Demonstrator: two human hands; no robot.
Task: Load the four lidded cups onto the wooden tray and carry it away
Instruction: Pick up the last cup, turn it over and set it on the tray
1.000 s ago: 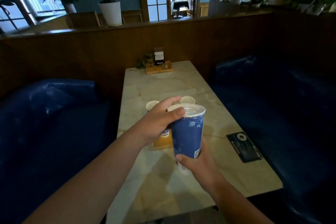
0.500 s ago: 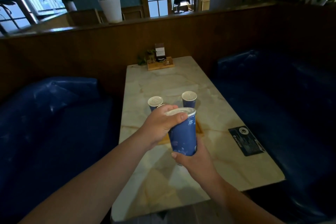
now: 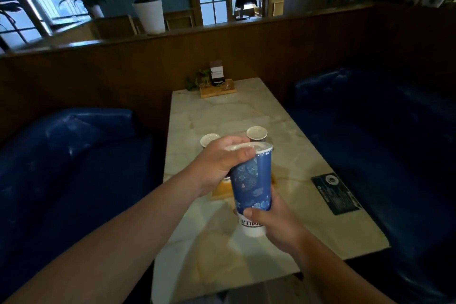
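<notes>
I hold a tall blue lidded cup (image 3: 251,180) in the air over the marble table (image 3: 222,111). My left hand (image 3: 219,163) grips its rim and white lid from the left, and my right hand (image 3: 274,224) holds its white base from below. Behind it, the wooden tray (image 3: 220,191) lies on the table, mostly hidden by my hands. Two more lidded cups (image 3: 256,133) (image 3: 209,139) stand on the tray, only their white lids showing. Below my left hand a fragment of another cup (image 3: 225,178) shows.
Blue benches flank the table, one on the left (image 3: 61,155) and one on the right (image 3: 382,131). A dark card (image 3: 335,192) lies near the table's right edge. A wooden caddy with a sign and small plant (image 3: 217,87) stands at the far end against the wood partition.
The cup has tilted and sunk a little in my hands, and its white base now shows. My view has drawn slightly back from the table.
</notes>
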